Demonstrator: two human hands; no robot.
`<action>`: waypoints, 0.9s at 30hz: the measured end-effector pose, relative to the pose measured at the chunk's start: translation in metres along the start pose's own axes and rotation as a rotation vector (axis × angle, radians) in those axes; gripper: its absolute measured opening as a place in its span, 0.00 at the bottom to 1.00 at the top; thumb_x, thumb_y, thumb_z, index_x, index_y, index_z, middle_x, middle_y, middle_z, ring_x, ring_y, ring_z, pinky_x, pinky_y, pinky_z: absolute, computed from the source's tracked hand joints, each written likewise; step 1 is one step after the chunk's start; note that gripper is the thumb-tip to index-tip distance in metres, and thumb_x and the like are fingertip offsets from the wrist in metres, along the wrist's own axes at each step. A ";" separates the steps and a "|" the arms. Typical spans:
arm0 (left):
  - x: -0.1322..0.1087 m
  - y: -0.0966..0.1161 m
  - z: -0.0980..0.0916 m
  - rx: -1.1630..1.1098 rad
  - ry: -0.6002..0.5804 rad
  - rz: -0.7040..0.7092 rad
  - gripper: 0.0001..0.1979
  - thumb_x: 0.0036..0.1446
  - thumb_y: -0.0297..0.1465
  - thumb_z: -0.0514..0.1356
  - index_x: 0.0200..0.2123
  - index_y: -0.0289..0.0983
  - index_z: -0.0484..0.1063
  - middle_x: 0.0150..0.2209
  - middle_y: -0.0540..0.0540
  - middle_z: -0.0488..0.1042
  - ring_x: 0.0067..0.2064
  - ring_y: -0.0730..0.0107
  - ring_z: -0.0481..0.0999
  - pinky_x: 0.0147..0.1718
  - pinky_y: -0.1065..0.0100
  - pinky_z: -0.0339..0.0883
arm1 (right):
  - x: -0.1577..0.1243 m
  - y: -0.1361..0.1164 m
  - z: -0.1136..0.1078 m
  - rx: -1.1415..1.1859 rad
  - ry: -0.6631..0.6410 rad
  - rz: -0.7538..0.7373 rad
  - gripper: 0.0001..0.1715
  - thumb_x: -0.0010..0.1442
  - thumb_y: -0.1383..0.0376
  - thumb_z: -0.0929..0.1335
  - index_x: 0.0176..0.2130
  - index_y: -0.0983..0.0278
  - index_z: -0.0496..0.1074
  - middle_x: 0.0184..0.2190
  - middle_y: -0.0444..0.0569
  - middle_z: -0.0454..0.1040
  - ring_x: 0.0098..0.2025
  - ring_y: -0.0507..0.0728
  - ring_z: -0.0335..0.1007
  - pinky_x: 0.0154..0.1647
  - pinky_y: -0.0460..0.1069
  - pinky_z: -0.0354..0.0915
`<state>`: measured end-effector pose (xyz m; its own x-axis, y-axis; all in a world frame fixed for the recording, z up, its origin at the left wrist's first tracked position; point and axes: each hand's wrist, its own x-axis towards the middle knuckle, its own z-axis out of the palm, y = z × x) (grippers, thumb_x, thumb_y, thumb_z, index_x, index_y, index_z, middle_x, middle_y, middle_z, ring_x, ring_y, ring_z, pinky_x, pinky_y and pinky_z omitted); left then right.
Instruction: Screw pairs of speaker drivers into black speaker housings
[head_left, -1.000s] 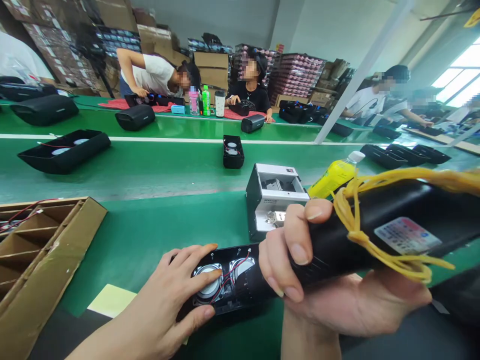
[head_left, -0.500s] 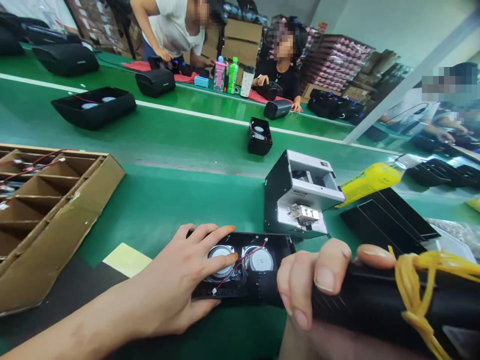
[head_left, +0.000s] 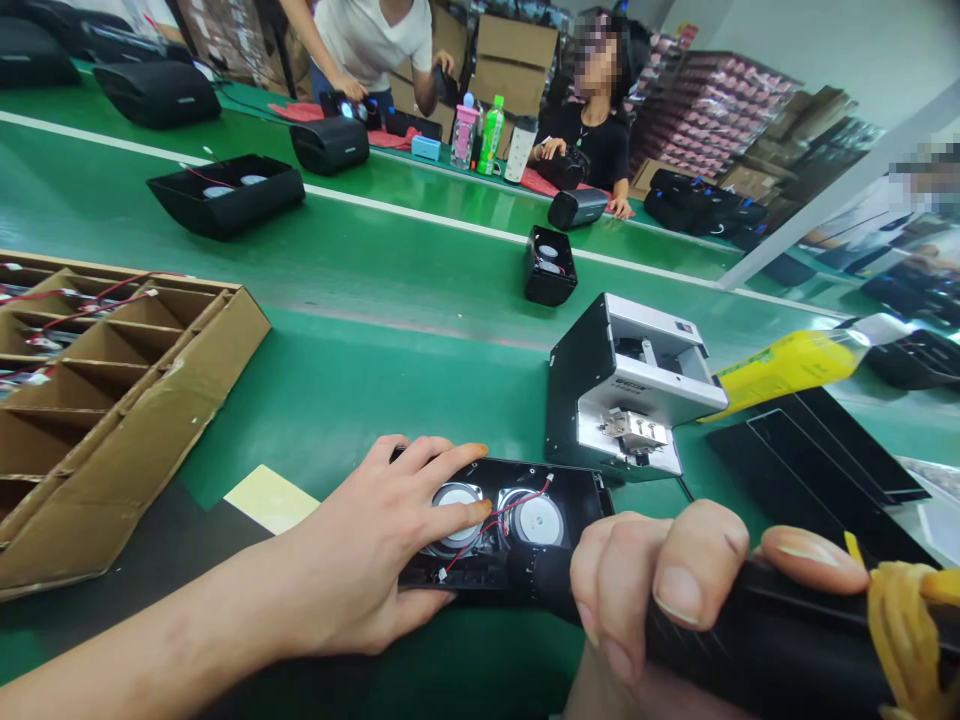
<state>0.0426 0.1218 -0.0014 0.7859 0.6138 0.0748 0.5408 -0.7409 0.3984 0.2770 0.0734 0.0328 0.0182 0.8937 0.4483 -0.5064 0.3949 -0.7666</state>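
Observation:
My left hand [head_left: 382, 545] lies across a black speaker housing [head_left: 581, 485] on the green worktop, its fingers over the far edge and onto a driver, its thumb along the near side. Inside are two round speaker drivers with pale grey backs, the left one [head_left: 457, 497] partly under my fingers and the right one [head_left: 538, 520] in plain sight. Red and black wires with white plugs [head_left: 550, 480] cross them. My right hand [head_left: 649, 580] is wrapped round a black electric screwdriver [head_left: 544, 578] with yellow bands [head_left: 900, 620] tied at its back. The screwdriver's nose hangs over the housing's near edge; its bit is hidden.
A divided cardboard box [head_left: 202, 370] with wired parts stands left. Behind the housing is a screw feeder [head_left: 637, 390], with a yellow bottle [head_left: 795, 370] and black panels [head_left: 817, 440] to its right. Speaker housings [head_left: 225, 200] sit on the green line; two co-workers are across it.
My view has turned a little, so most things sit further right. My hands keep their holds on the housing and the screwdriver. A co-worker's hand across the line has risen with a dark object.

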 end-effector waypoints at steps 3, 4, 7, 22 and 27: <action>0.000 0.000 0.000 0.005 0.001 -0.003 0.30 0.56 0.35 0.66 0.63 0.53 0.69 0.76 0.46 0.57 0.68 0.40 0.64 0.59 0.37 0.59 | -0.002 -0.008 0.009 -0.126 0.094 0.036 0.09 0.72 0.58 0.70 0.49 0.48 0.82 0.32 0.42 0.83 0.18 0.57 0.77 0.20 0.55 0.74; 0.000 0.000 0.000 0.007 0.002 -0.002 0.30 0.57 0.35 0.66 0.63 0.53 0.69 0.76 0.46 0.57 0.68 0.40 0.64 0.59 0.37 0.59 | -0.002 -0.008 0.009 -0.131 0.098 0.021 0.09 0.72 0.58 0.70 0.49 0.49 0.82 0.32 0.42 0.83 0.18 0.57 0.77 0.20 0.54 0.74; 0.001 0.000 0.001 0.005 0.004 0.002 0.29 0.57 0.35 0.66 0.63 0.52 0.69 0.75 0.46 0.58 0.67 0.41 0.64 0.59 0.38 0.59 | -0.001 0.000 0.002 -0.047 0.017 -0.058 0.10 0.73 0.59 0.70 0.50 0.48 0.81 0.33 0.43 0.84 0.17 0.56 0.77 0.17 0.53 0.73; -0.001 0.003 -0.004 -0.005 0.001 -0.002 0.30 0.57 0.36 0.68 0.63 0.51 0.70 0.75 0.44 0.59 0.68 0.39 0.64 0.60 0.34 0.61 | -0.018 0.016 -0.011 -0.003 0.056 -0.188 0.15 0.73 0.62 0.64 0.54 0.50 0.75 0.33 0.45 0.80 0.15 0.54 0.69 0.18 0.51 0.64; -0.006 0.000 -0.005 -0.054 0.028 0.002 0.34 0.57 0.48 0.71 0.65 0.54 0.69 0.77 0.45 0.56 0.72 0.34 0.57 0.64 0.32 0.60 | -0.015 -0.005 -0.010 -0.054 0.091 -0.157 0.12 0.74 0.54 0.66 0.54 0.48 0.74 0.36 0.42 0.80 0.15 0.52 0.68 0.18 0.52 0.63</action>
<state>0.0364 0.1190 0.0027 0.7776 0.6205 0.1010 0.5218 -0.7266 0.4469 0.2879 0.0603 0.0253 0.1726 0.8347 0.5230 -0.4446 0.5398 -0.7148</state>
